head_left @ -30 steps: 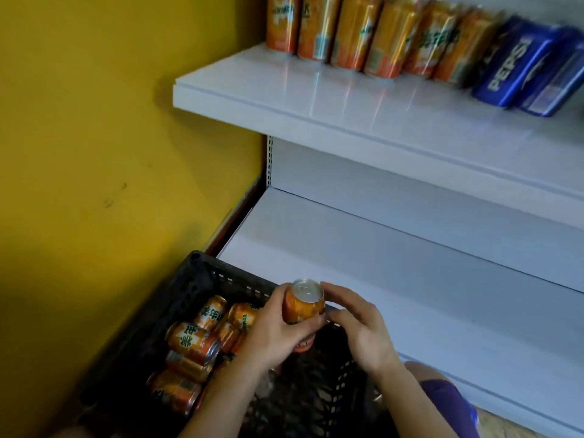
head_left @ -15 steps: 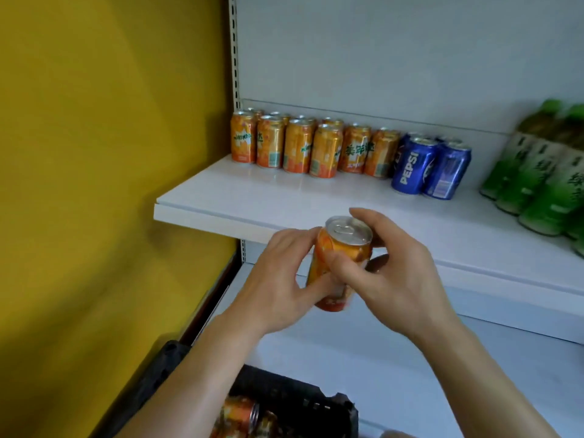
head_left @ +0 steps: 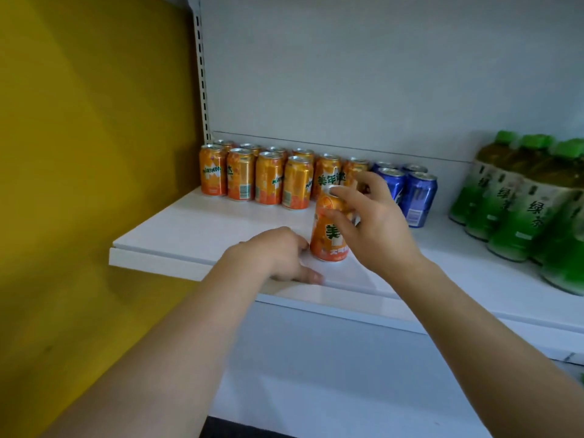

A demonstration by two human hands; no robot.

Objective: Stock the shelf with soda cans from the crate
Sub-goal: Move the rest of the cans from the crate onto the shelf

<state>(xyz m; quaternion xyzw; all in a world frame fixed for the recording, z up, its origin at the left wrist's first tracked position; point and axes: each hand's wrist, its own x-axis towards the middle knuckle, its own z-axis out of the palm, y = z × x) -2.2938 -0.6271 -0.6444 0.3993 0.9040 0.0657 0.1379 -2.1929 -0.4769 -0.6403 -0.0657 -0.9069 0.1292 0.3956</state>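
Note:
An orange soda can (head_left: 328, 240) stands upright on the white shelf (head_left: 196, 229), in front of the row of orange cans (head_left: 268, 180). My right hand (head_left: 373, 222) grips it from the right, thumb across its side and fingers over its top. My left hand (head_left: 278, 254) rests on the shelf's front edge just left of the can, fingers loosely curled and holding nothing. A dark strip at the bottom edge may be the crate (head_left: 240, 429).
Several blue cans (head_left: 414, 192) stand right of the orange row. Green tea bottles (head_left: 521, 210) fill the shelf's right end. A yellow wall (head_left: 79, 153) closes the left side. The shelf's front left part is bare.
The can went from both hands in the air to standing on the shelf. My left hand let go and dropped to the shelf edge. The view rose away from the crate.

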